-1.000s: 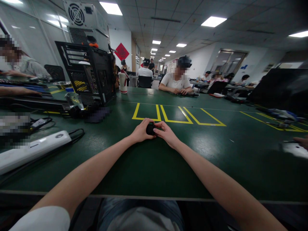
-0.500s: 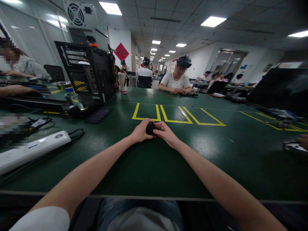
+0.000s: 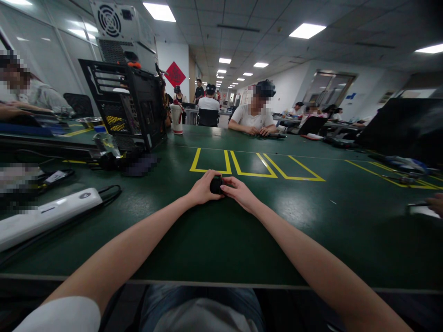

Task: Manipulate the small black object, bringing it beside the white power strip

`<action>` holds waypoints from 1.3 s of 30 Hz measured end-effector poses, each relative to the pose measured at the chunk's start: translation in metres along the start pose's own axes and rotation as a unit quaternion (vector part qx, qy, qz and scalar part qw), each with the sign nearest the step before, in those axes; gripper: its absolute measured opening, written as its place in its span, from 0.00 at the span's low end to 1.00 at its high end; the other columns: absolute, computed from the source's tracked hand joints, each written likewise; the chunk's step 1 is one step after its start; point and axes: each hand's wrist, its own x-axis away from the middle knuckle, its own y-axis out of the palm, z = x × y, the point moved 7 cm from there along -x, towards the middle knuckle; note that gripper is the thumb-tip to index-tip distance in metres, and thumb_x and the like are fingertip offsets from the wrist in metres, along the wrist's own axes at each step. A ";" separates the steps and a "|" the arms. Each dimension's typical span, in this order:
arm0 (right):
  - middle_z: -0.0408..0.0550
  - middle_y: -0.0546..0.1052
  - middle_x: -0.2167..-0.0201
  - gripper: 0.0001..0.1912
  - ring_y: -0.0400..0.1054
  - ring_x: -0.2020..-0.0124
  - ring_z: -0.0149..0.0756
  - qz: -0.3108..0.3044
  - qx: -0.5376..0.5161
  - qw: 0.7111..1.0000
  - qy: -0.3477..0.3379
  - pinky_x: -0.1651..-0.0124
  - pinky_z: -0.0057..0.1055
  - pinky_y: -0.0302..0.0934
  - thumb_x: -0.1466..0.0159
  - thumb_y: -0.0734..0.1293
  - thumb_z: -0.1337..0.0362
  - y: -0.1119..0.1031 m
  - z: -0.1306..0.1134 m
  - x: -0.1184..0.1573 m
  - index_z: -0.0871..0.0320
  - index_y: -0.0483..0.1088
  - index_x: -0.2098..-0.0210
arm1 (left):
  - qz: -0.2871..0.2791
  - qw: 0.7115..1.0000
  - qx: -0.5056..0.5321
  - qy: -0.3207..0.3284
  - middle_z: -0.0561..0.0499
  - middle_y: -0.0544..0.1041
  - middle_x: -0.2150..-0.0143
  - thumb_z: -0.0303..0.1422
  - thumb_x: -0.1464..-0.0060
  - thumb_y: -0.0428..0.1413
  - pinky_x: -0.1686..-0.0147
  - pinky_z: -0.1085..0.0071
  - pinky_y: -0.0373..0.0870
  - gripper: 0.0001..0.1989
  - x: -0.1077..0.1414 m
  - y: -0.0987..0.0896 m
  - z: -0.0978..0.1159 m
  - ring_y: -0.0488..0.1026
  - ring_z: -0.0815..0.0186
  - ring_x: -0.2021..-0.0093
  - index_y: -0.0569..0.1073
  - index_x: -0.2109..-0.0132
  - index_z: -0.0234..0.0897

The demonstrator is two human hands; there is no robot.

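Note:
Both arms reach forward over the green tabletop (image 3: 221,249). A small black object with a rounded dark face (image 3: 216,185) is between my hands; its exact kind cannot be made out. My left hand (image 3: 202,189) is closed around it from the left, thumb below and fingers over the top. From the other side, my right hand (image 3: 240,191) pinches its right edge with the fingertips. The object's back is hidden by the fingers. Just beyond the hands, yellow tape outlines (image 3: 254,174) mark the tabletop.
A white power strip (image 3: 51,214) with black cables lies at left. Behind it stands an open black computer case (image 3: 128,106) with a metal unit on top, beside a white cup (image 3: 177,119). Across the table sits a person (image 3: 252,113). At right lies a bundle of tools (image 3: 404,170).
My hands and the black object stay almost in place. At left, a neighbour's arm and the panel near it have shifted; at right, another person's hand and the item near it moved slightly.

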 end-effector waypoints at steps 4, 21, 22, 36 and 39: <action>0.44 0.68 0.61 0.16 0.63 0.57 0.34 0.005 0.005 1.000 -0.026 0.55 0.37 0.59 0.51 0.69 0.61 0.000 -0.002 0.001 0.54 0.64 0.63 | 0.006 1.000 0.000 0.008 0.50 0.64 0.55 0.36 0.63 0.61 0.56 0.63 0.64 0.30 -0.001 0.000 0.001 0.64 0.61 0.55 0.58 0.53 0.41; 0.45 0.68 0.58 0.18 0.62 0.56 0.34 -0.012 0.002 0.999 -0.030 0.52 0.39 0.57 0.51 0.69 0.63 0.002 -0.005 0.001 0.55 0.64 0.61 | 0.005 1.000 0.008 0.002 0.50 0.64 0.55 0.36 0.63 0.61 0.56 0.63 0.64 0.29 0.000 -0.001 0.001 0.64 0.61 0.55 0.58 0.53 0.41; 0.45 0.68 0.59 0.18 0.62 0.56 0.34 -0.015 0.002 0.999 -0.039 0.51 0.39 0.57 0.51 0.69 0.64 0.003 -0.007 0.002 0.55 0.64 0.62 | 0.004 1.000 0.009 0.002 0.50 0.64 0.55 0.36 0.63 0.61 0.56 0.63 0.64 0.29 0.000 -0.001 0.001 0.64 0.61 0.55 0.59 0.53 0.41; 0.47 0.66 0.56 0.19 0.62 0.55 0.35 -0.004 0.005 1.000 -0.010 0.51 0.39 0.56 0.50 0.68 0.63 0.002 -0.005 0.002 0.56 0.64 0.59 | 0.007 1.000 0.008 0.003 0.50 0.64 0.55 0.37 0.63 0.61 0.57 0.63 0.64 0.29 0.000 -0.001 0.002 0.64 0.61 0.55 0.58 0.53 0.40; 0.46 0.66 0.56 0.18 0.63 0.56 0.34 -0.023 0.000 0.999 -0.033 0.50 0.39 0.55 0.51 0.69 0.65 0.004 -0.010 0.004 0.55 0.64 0.60 | 0.005 1.000 0.007 0.002 0.50 0.64 0.55 0.36 0.63 0.61 0.57 0.64 0.64 0.29 0.000 -0.001 0.001 0.64 0.61 0.55 0.58 0.52 0.40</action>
